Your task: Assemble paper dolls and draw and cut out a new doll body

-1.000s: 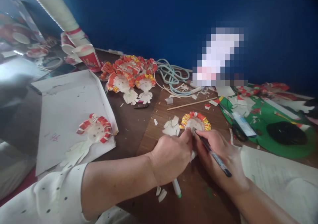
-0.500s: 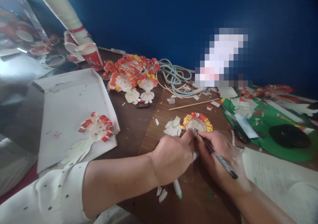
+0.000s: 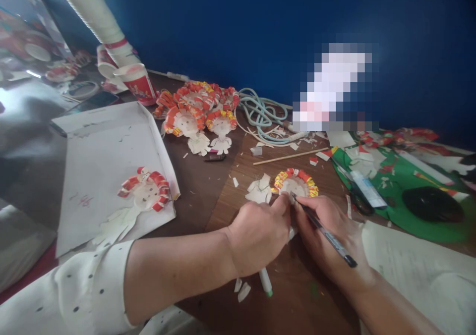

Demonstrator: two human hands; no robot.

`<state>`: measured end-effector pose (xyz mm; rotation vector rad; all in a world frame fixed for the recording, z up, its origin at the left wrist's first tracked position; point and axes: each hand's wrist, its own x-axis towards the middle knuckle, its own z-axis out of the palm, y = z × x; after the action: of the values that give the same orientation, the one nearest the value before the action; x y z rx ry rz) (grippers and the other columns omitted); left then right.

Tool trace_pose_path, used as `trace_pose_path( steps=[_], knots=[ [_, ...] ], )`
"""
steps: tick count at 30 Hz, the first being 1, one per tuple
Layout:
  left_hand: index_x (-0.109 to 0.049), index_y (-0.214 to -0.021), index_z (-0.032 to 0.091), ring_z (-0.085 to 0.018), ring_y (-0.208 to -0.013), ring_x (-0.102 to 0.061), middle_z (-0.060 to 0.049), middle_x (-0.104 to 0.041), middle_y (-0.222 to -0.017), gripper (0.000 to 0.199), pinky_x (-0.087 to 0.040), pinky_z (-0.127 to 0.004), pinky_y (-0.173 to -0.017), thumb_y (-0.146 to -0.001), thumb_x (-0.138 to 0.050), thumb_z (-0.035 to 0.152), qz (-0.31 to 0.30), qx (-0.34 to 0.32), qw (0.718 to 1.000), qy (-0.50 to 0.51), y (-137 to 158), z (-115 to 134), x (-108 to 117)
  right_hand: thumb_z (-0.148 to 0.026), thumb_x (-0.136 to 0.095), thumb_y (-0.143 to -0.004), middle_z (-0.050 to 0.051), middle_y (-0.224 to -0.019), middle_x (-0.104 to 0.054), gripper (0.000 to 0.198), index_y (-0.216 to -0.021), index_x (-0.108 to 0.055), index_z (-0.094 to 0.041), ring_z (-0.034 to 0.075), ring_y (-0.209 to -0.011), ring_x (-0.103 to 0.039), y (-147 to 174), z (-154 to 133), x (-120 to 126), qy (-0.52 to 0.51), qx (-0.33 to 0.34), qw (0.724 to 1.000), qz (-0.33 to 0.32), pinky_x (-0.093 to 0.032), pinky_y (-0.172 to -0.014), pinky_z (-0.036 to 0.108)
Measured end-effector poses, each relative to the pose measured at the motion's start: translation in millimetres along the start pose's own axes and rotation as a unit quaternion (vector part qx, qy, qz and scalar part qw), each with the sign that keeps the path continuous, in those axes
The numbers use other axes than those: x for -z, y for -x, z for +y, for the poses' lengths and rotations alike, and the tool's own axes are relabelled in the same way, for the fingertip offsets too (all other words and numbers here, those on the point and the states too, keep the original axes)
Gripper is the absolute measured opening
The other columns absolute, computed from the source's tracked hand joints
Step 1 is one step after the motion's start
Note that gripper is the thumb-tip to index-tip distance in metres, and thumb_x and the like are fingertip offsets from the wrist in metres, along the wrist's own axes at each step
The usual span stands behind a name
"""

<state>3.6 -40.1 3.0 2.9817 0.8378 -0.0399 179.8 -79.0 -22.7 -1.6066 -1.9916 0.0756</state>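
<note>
My right hand (image 3: 330, 236) is closed round a dark pen (image 3: 332, 241), its tip at the near edge of a paper-cup lion (image 3: 295, 182). This lion has a white round face and a curled red and yellow rim. My left hand (image 3: 258, 233) is closed, its fingertips pinching the lion's near edge right beside the pen tip. Both hands hide the lion's lower part. Just left of it lies a cut white paper piece (image 3: 259, 190). A white marker with a green end (image 3: 266, 281) sits below my left hand.
At left, a red-rimmed paper-cup lion (image 3: 147, 195) rests on a white box lid (image 3: 100, 161). Several finished lions (image 3: 197, 108) are piled at the back beside a pale blue cable (image 3: 260, 114). Scissors (image 3: 359, 194) and a black mouse (image 3: 433, 203) lie on a green mat (image 3: 399, 176).
</note>
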Motion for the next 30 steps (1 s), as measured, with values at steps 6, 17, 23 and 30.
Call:
trace_pose_path(
  steps=[6, 17, 23, 30],
  knots=[
    [-0.059, -0.123, 0.012, -0.014, -0.075, -0.065, -0.016, -0.047, -0.139, 0.038, -0.052, -0.026, -0.053, -0.091, -0.04, 0.02, 0.007, 0.017, 1.0, 0.015, -0.1, 0.0, -0.5, -0.026, -0.058, -0.09, 0.007, -0.093, -0.066, 0.019, -0.107, -0.057, -0.018, 0.021, -0.084, -0.066, 3.4, 0.8, -0.5, -0.007, 0.015, 1.0, 0.02, -0.052, -0.071, 0.029],
    [-0.059, -0.124, 0.011, -0.016, -0.074, -0.066, -0.016, -0.047, -0.141, 0.04, -0.054, -0.029, -0.054, -0.089, -0.041, 0.019, 0.002, 0.02, 0.999, 0.026, -0.8, -0.2, 0.1, -0.025, -0.058, -0.089, 0.006, -0.093, -0.066, 0.018, -0.106, -0.057, -0.018, 0.02, -0.083, -0.067, 6.7, -1.6, 2.1, -0.007, 0.017, 1.0, 0.008, -0.051, -0.071, 0.028],
    [-0.061, -0.123, 0.012, -0.015, -0.072, -0.066, -0.015, -0.047, -0.141, 0.039, -0.052, -0.028, -0.05, -0.089, -0.041, 0.019, 0.007, 0.023, 1.0, 0.016, -0.7, 0.6, -1.0, -0.024, -0.059, -0.089, 0.006, -0.094, -0.066, 0.02, -0.108, -0.057, -0.018, 0.019, -0.083, -0.067, 6.5, -0.1, 0.5, -0.005, 0.02, 1.0, 0.009, -0.051, -0.07, 0.027],
    [-0.06, -0.123, 0.012, -0.015, -0.071, -0.066, -0.016, -0.046, -0.142, 0.039, -0.052, -0.028, -0.052, -0.09, -0.042, 0.02, -0.002, 0.021, 1.0, 0.014, -0.7, 0.4, -1.7, -0.023, -0.06, -0.089, 0.006, -0.093, -0.066, 0.02, -0.107, -0.057, -0.017, 0.019, -0.083, -0.066, 6.1, -0.5, 0.2, -0.001, 0.025, 1.0, 0.014, -0.051, -0.071, 0.027]
  ],
)
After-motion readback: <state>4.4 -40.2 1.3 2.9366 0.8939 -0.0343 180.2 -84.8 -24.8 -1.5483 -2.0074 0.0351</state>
